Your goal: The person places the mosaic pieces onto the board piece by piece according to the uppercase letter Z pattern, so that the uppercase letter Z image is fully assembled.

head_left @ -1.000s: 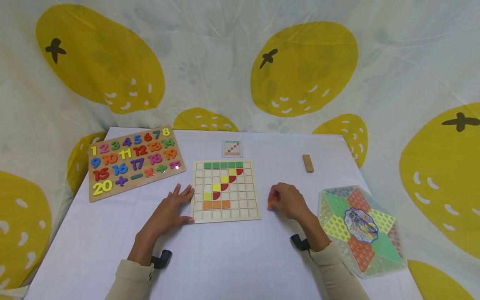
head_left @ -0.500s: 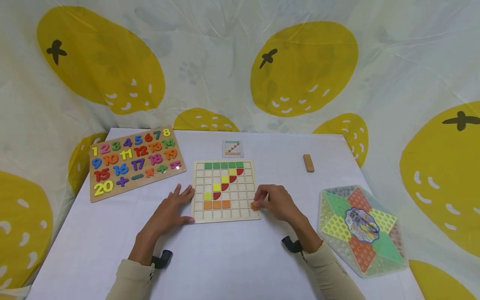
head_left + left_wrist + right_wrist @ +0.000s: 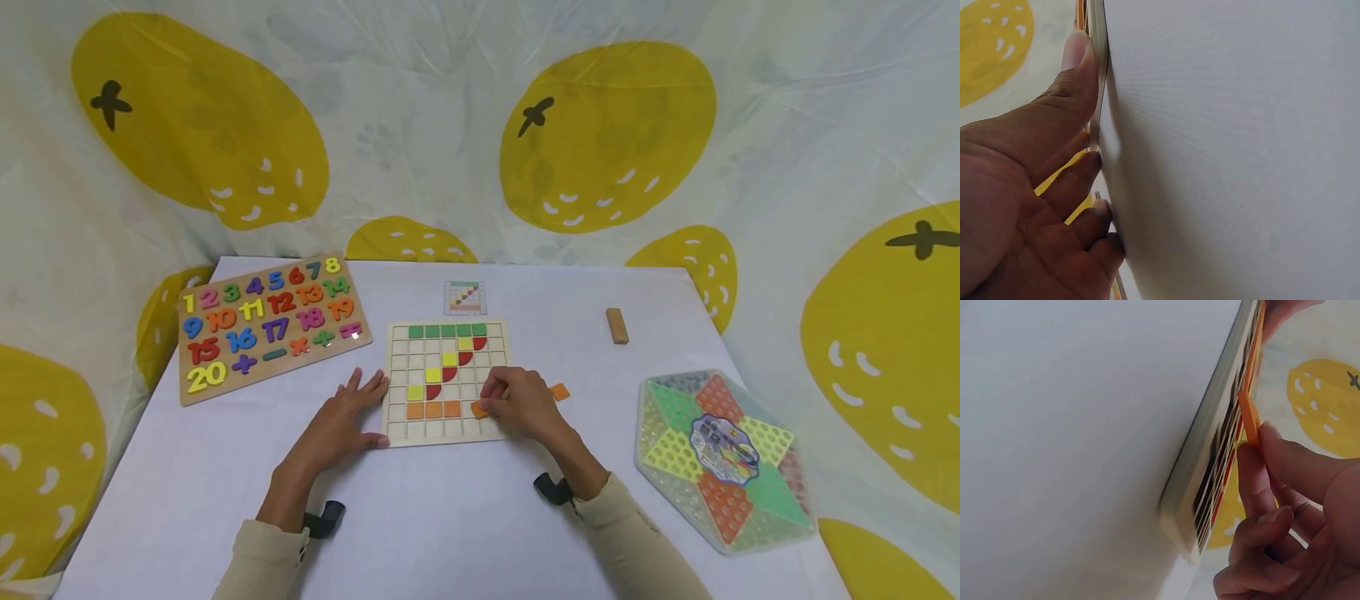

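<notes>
A wooden grid board (image 3: 397,430) lies mid-table, with green squares (image 3: 447,331) along its top row and a diagonal of yellow squares and red quarter-round pieces (image 3: 448,375). Three orange squares (image 3: 433,409) sit in a lower row. My right hand (image 3: 525,404) pinches an orange square tile (image 3: 1250,419) between thumb and forefinger, tilted close over the board just right of that row. My left hand (image 3: 341,425) rests with spread fingers at the board's left edge, thumb and fingertips touching its side. Another orange tile (image 3: 559,392) lies on the table beyond the right hand.
A small pattern card (image 3: 465,297) lies behind the board. On the left is a wooden number board (image 3: 273,325). A small wooden block (image 3: 617,326) stands at the right rear, and a hexagonal Chinese checkers set (image 3: 723,462) lies on the right.
My right hand has moved left from the table onto the board, carrying the orange tile. The orange tile on the table has come into view behind it. The left hand stays put.
</notes>
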The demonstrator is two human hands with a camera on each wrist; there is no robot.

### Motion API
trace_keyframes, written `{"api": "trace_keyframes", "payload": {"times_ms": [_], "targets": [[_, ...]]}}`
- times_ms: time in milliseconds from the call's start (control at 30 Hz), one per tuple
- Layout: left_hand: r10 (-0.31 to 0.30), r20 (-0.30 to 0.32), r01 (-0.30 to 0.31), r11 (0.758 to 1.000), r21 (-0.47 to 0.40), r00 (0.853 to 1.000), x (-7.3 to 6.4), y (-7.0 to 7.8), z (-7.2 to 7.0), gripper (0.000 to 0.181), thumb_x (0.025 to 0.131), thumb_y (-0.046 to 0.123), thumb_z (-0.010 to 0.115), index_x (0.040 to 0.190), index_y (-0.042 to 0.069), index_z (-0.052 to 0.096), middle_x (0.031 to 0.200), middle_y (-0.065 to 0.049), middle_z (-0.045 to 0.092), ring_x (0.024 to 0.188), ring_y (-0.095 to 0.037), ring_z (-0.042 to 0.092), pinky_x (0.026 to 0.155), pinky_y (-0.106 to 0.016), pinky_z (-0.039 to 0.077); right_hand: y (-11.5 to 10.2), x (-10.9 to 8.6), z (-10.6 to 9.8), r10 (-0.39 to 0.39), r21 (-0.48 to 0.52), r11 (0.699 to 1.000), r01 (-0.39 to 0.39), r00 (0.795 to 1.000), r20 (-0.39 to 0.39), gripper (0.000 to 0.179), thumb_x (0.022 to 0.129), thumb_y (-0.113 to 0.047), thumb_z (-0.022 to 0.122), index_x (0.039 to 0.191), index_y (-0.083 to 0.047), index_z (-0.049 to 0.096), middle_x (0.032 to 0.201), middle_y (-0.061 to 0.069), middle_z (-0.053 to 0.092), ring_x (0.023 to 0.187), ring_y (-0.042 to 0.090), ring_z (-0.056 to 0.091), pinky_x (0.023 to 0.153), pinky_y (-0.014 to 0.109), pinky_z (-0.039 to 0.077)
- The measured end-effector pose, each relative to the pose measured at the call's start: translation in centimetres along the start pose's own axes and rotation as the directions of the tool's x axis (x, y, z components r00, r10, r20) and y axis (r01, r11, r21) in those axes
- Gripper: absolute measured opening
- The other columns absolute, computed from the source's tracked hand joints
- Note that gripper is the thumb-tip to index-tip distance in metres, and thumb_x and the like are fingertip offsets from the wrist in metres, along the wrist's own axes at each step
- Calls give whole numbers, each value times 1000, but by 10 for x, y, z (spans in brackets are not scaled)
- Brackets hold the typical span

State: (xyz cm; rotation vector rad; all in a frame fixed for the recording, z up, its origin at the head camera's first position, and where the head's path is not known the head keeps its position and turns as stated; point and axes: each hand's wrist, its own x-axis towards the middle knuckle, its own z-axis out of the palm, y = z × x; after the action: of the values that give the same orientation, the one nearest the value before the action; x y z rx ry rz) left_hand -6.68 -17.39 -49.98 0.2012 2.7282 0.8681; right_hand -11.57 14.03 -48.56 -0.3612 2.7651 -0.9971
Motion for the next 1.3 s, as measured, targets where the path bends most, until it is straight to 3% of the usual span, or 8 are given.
{"api": "trace_keyframes", "payload": {"times_ms": [367,600,767,967,1133,1300], "targets": [[8,-4,-8,1000,-11,1000,0,-1,0,101,80,27,94,164,17,39,174,-4,30,165,-45,9,125,-72,19,-15,5,18,66,-84,994,-67,998,-6,20,90,-24,87,83,-21,69,68,-5,60,68,14,55,57,26,42],[6,-2,-6,1000,-10,1000,0,-3,2,102,80,28,94,164,17,38,174,-3,29,166,-45,9,125,-72,20,-14,6,14,50,-80,996,-49,999,14,19,89,-24,88,82,-21,70,69,-4,60,68,15,56,56,27,43],[20,-14,-20,1000,-5,1000,0,-5,2,102,79,28,95,164,17,39,174,-4,30,165,-45,10,126,-71,20,-7,9,0,102,-79,991,-105,994,-46,15,89,-23,87,89,-21,72,74,-4,63,73,17,58,58,28,44],[29,-20,-30,1000,-10,999,0,-3,4,100,80,28,94,163,17,40,173,-4,32,166,-44,10,127,-70,20,16,10,-37,202,-121,970,-211,976,-81,22,87,-20,88,105,-18,74,91,2,67,85,23,59,63,32,44],[21,-14,-21,1000,-5,1000,0,-3,3,101,80,28,94,164,17,38,173,-4,31,166,-44,10,126,-71,20,41,10,-58,247,-234,939,-253,967,-55,34,85,-15,90,115,-18,74,109,9,70,97,29,63,74,40,50],[22,-22,-22,1000,-10,1000,-1,-3,3,101,80,27,94,163,16,39,173,-3,31,166,-44,10,127,-70,19,53,9,-64,288,-270,922,-276,958,4,29,87,-11,88,111,-17,73,104,9,70,94,28,63,72,39,51]]}}
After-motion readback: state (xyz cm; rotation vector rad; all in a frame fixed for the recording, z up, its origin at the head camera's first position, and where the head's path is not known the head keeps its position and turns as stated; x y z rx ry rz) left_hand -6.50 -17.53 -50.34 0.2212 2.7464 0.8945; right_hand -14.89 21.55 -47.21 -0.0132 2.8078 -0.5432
